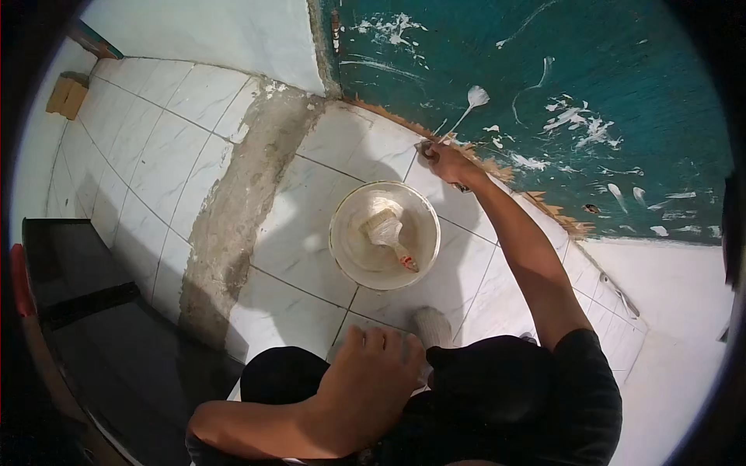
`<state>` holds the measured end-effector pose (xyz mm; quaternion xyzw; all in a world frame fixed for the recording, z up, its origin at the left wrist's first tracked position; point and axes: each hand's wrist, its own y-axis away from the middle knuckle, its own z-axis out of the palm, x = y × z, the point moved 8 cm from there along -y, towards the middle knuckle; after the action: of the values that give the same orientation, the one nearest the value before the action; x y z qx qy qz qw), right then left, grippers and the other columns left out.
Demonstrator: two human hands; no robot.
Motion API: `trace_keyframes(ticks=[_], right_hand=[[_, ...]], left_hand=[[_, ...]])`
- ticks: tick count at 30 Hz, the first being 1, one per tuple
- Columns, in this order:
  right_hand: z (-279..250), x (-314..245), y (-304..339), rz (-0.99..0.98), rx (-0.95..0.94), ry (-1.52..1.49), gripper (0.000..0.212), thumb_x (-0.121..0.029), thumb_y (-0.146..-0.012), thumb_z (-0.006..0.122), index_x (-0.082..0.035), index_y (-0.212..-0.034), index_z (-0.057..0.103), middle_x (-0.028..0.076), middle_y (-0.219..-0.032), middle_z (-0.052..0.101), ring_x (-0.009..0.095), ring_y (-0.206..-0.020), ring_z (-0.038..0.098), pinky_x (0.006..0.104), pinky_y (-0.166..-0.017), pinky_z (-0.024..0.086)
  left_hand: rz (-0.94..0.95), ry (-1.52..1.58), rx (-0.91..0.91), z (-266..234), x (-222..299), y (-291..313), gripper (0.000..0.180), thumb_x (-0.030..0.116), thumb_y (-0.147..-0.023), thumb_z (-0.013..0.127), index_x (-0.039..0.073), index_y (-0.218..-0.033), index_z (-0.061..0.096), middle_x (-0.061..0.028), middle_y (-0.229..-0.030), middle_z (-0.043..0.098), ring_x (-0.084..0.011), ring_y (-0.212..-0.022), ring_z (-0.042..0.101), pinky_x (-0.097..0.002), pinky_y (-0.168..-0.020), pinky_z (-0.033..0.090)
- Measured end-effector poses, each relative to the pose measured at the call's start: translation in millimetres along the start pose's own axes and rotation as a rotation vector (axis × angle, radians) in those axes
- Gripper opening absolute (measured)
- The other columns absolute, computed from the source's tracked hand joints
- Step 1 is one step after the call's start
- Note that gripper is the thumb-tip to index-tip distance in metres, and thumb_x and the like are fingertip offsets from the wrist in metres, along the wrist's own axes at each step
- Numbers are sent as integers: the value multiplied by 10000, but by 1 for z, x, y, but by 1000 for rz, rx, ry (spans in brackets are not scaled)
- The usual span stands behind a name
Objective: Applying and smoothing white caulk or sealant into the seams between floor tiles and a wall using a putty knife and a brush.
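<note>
My right hand reaches forward to the foot of a green panel. Its fingers are closed round something mostly hidden; a small dark end shows by the fingertips. White smears and streaks mark the panel, whose lower edge is chipped to bare wood. Between my arms stands a round white bucket on the floor. A paintbrush coated in off-white leans inside it, its red-marked handle toward the lower right. My left hand rests over my knees, fingers curled and smudged grey; what it may hold is hidden.
White tiles cover the floor, crossed by a rough bare cement strip. A black flat-sided object stands at the left. A brown block lies at the far left. Another long-handled tool lies by the right wall.
</note>
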<state>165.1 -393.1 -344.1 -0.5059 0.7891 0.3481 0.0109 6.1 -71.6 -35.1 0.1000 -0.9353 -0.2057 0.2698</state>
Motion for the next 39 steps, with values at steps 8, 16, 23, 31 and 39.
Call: trace_keyframes(ticks=[8, 16, 23, 31, 39], right_hand=[[-18, -3, 6, -92, -64, 50, 329, -211, -1014, 515, -63, -1278, 645, 216, -1242, 684, 365, -1152, 659, 443, -995, 501], [-12, -10, 3, -112, -18, 103, 309, -169, -999, 522, -64, -1260, 650, 227, -1256, 676, 382, -1144, 657, 452, -983, 509], [-16, -19, 1, -140, -37, 90, 318, -192, -1005, 554, -77, -1288, 641, 205, -1280, 679, 373, -1177, 651, 431, -1008, 503], [-21, -22, 1, -191, -58, -9, 339, -234, -1014, 613, -114, -1330, 636, 171, -1296, 686, 340, -1198, 648, 412, -1041, 486], [-16, -8, 3, -153, -33, 16, 331, -187, -982, 547, -91, -1278, 656, 181, -1235, 702, 350, -1110, 681, 430, -931, 533]], left_hand=[[29, -9, 99, -4, 0, 2, 509, 385, -958, 670, 1, -1285, 602, -206, -1060, 676, -327, -940, 683, -428, -831, 524], [35, 20, 63, -4, -2, -2, 503, 377, -971, 662, -8, -1288, 599, -222, -1058, 676, -333, -938, 692, -438, -846, 529], [22, 45, 6, -2, -5, -5, 540, 382, -977, 655, -30, -1319, 587, -253, -1105, 678, -358, -968, 700, -450, -855, 541], [27, 27, 10, -2, -6, -4, 533, 383, -980, 660, -29, -1307, 578, -253, -1088, 677, -372, -985, 703, -467, -875, 546], [44, -6, 26, 0, -4, -7, 545, 380, -981, 661, -24, -1331, 555, -250, -1083, 675, -369, -978, 696, -474, -897, 540]])
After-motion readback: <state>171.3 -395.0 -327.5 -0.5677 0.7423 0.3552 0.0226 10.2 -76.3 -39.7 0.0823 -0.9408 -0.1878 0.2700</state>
